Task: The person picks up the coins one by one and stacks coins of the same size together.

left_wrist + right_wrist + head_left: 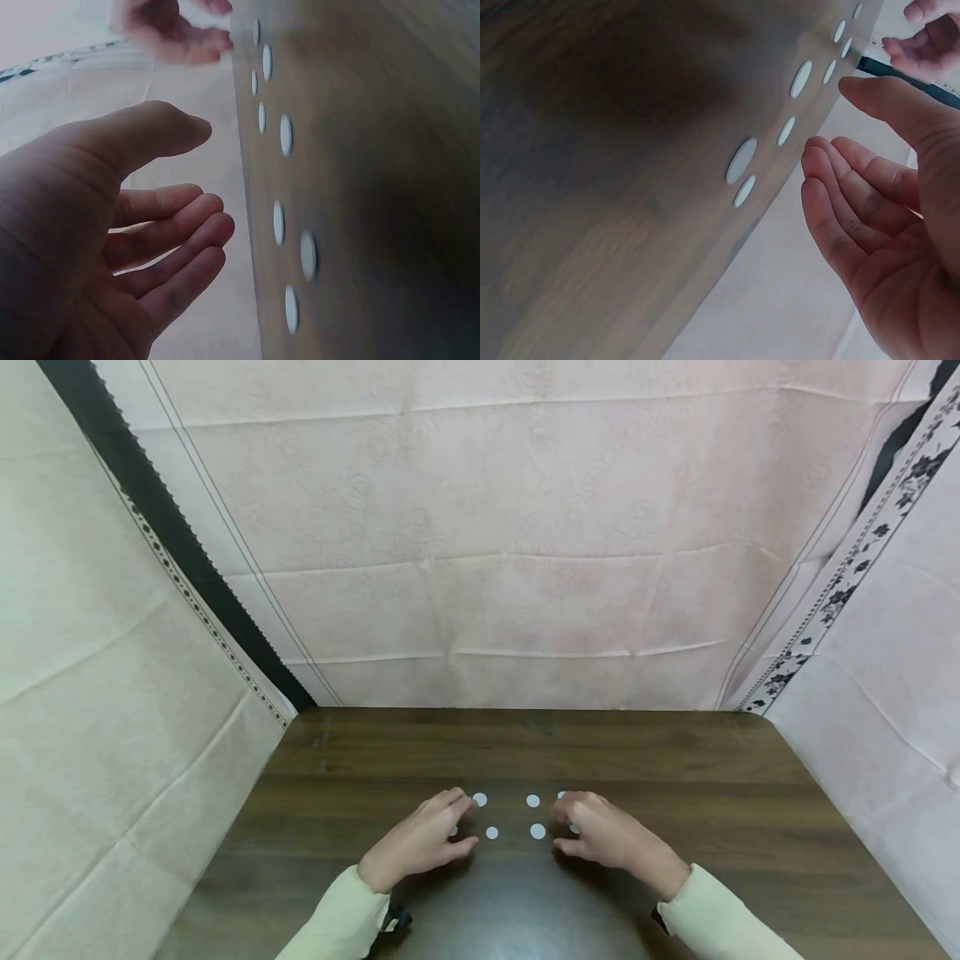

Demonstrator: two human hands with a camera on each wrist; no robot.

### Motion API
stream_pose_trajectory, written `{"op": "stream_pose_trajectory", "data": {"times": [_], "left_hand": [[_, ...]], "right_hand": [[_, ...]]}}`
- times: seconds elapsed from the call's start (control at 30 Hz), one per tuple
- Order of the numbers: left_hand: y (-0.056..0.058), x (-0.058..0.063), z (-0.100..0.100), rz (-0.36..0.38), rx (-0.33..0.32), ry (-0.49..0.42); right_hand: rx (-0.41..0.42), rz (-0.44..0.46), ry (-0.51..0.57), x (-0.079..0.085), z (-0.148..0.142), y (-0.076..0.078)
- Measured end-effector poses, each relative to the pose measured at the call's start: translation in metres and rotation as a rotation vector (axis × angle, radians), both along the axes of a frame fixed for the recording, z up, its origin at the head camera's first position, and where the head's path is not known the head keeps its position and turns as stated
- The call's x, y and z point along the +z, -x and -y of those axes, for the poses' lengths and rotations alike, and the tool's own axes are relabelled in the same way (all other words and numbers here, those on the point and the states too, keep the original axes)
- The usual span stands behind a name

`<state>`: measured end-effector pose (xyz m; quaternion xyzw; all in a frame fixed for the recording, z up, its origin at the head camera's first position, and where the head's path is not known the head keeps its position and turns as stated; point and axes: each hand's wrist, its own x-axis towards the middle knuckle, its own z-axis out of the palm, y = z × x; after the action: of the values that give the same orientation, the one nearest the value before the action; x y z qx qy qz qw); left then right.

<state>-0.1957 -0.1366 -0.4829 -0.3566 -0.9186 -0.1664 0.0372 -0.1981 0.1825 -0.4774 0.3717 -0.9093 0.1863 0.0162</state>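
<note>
Several flat white discs lie in two loose rows on the brown table. In the head view, one disc (492,833) sits near my left thumb, and a larger disc (537,832) lies nearer my right hand. My left hand (423,835) hovers over the left end of the rows, thumb apart from the loosely bent fingers, holding nothing. Opposite it, my right hand (600,828) hangs over the right end in a similar pose and partly hides two discs. Both wrist views show bare space between each thumb and fingers, with the discs (286,135) lying on the wood beyond the fingertips.
The dark wooden table (360,739) ends at a pale cloth backdrop (525,610) at the back. More pale cloth hangs on the left and right, the right one with a floral border (840,597). A dark band (187,543) runs down the left corner.
</note>
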Motion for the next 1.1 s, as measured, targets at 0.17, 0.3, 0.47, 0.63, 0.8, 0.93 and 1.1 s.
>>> {"op": "stream_pose_trajectory", "data": {"times": [0.17,0.3,0.47,0.63,0.8,0.93,1.1], "left_hand": [[0.007,0.0,-0.025,0.036,-0.033,0.009],[0.014,-0.004,-0.042,0.05,-0.058,0.004],[0.02,-0.007,-0.06,0.08,-0.06,0.028],[0.023,-0.012,-0.074,0.07,-0.095,0.021],[0.024,-0.016,-0.083,0.061,-0.097,0.018],[0.023,-0.018,-0.089,0.085,-0.073,0.044],[0.024,-0.02,-0.095,0.093,-0.062,0.068]], "right_hand": [[0.013,0.019,-0.012,-0.002,0.013,0.004],[0.037,0.025,-0.006,-0.003,0.02,0.006],[0.045,0.051,0.001,-0.005,0.024,0.011],[0.027,0.083,0.012,-0.007,0.025,0.012],[0.004,0.096,0.032,-0.012,0.027,0.012],[-0.032,0.135,0.046,-0.014,0.029,0.012],[-0.057,0.169,0.072,-0.014,0.03,0.012]]}}
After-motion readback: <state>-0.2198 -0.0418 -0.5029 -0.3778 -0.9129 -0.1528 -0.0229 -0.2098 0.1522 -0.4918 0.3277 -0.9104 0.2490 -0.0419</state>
